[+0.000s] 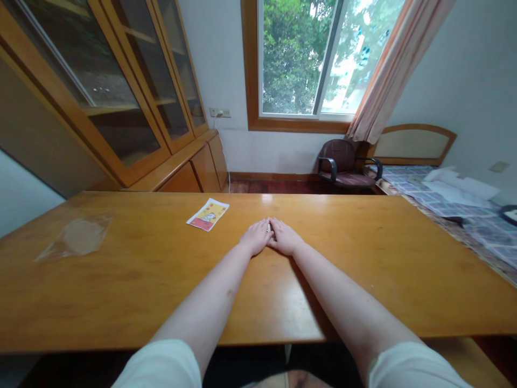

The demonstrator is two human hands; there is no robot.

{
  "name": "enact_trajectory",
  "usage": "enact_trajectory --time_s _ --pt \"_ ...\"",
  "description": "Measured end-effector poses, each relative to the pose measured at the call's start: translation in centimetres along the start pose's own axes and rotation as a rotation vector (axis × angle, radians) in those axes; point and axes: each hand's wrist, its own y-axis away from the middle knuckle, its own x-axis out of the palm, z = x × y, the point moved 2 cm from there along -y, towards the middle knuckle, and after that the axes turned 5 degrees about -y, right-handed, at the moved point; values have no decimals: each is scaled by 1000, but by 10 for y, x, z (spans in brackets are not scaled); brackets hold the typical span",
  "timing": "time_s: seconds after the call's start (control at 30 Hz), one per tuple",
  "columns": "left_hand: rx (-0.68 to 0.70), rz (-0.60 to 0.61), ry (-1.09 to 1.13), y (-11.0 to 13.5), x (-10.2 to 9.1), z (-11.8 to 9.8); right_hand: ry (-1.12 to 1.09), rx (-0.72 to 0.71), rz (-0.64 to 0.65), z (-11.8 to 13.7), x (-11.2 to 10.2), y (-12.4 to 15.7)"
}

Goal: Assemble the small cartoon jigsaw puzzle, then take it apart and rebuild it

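Both my arms reach out over the wooden table (363, 280), and my hands meet at its middle. My left hand (256, 236) and my right hand (285, 237) rest knuckles up, fingers held together and curled, their tips touching each other. A small pale bit shows between the fingertips; I cannot make out what it is. A colourful printed packet (207, 214) lies flat on the table just left of and beyond my left hand, apart from it.
A clear plastic bag (76, 237) lies at the table's left. A glass-door wooden cabinet (121, 97) stands at the left, a dark office chair (347, 164) under the window, and a bed (456, 205) with papers at the right.
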Motion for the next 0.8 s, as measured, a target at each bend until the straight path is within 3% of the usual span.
enact_trajectory --time_s 0.3,0.47,0.67,0.8 --pt "50 5 44 2 -1 3 -96 19 -39 -2 -4 1" --pt "-110 -70 52 0 -2 17 -219 110 -95 -15 -12 6" --pt "-57 68 -40 -5 2 10 19 -9 80 -13 -5 8" --pt "19 107 -90 -5 2 2 95 7 125 -7 -1 5"
